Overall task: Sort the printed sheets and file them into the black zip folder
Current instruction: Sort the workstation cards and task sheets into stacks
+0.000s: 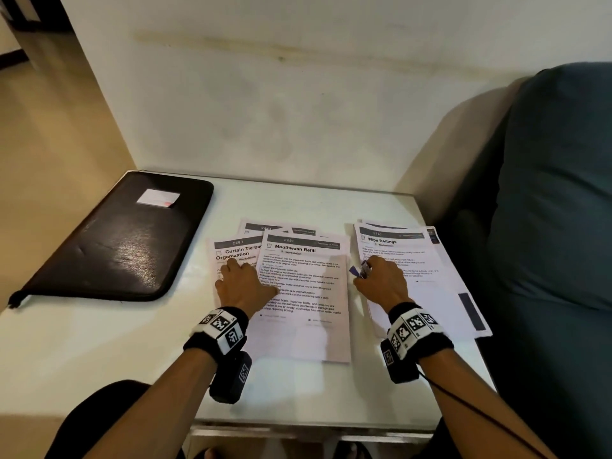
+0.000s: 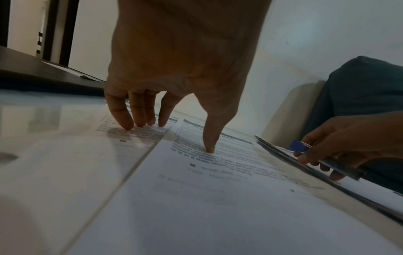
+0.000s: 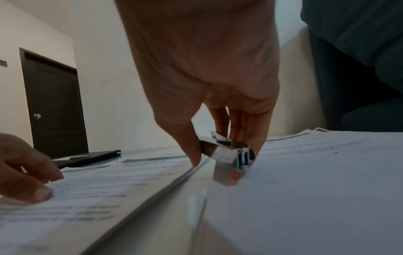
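Observation:
The black zip folder (image 1: 122, 240) lies closed at the table's far left. Printed sheets are spread in the middle. My left hand (image 1: 245, 276) presses them flat: its fingers (image 2: 122, 119) rest on the "Curtain Tie-back Organization" sheet (image 1: 231, 252) and its thumb on the "Mouthwash Refill" sheet (image 1: 304, 293). To the right lies a pile topped by the "Wipe Railings" sheet (image 1: 414, 256). My right hand (image 1: 377, 276) hovers at that pile's left edge and grips a small blue and metal stapler (image 3: 226, 153).
The white table (image 1: 99, 342) stands against a pale wall. A dark teal sofa (image 1: 556, 193) crowds its right edge. More sheets (image 1: 265, 228) peek out behind the middle ones. A dark door (image 3: 54, 103) stands far off to the left.

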